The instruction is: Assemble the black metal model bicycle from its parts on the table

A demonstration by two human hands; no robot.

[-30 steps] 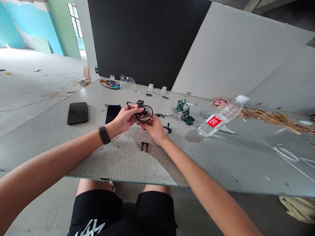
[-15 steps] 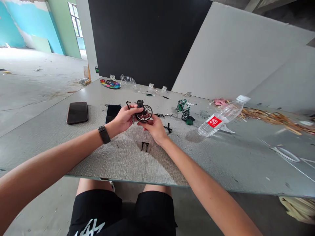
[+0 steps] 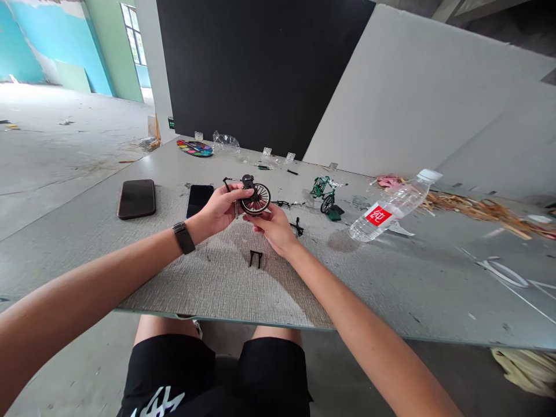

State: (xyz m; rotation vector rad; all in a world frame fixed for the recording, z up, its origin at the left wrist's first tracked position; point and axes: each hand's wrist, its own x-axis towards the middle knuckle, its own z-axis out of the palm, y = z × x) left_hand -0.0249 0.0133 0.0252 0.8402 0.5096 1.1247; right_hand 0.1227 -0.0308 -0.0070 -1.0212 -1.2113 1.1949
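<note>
Between my hands, just above the table, is a black model bicycle frame with one spoked wheel at its right end. My left hand is closed on the frame, its thumb lying across beside the wheel. From below and to the right, my right hand pinches the wheel's lower rim. Below my hands a small black U-shaped part lies on the table. Just right of my right hand is a black part, and behind it are thin black pieces.
A green model bicycle stands to the right, near a tilted water bottle. Two dark phones lie to the left. A paint palette and crumpled clear plastic are at the back. Wood shavings lie far right.
The model bicycle frame and its wheel have shifted very slightly to the right in my hands. Both hands keep their hold, and nothing else has moved.
</note>
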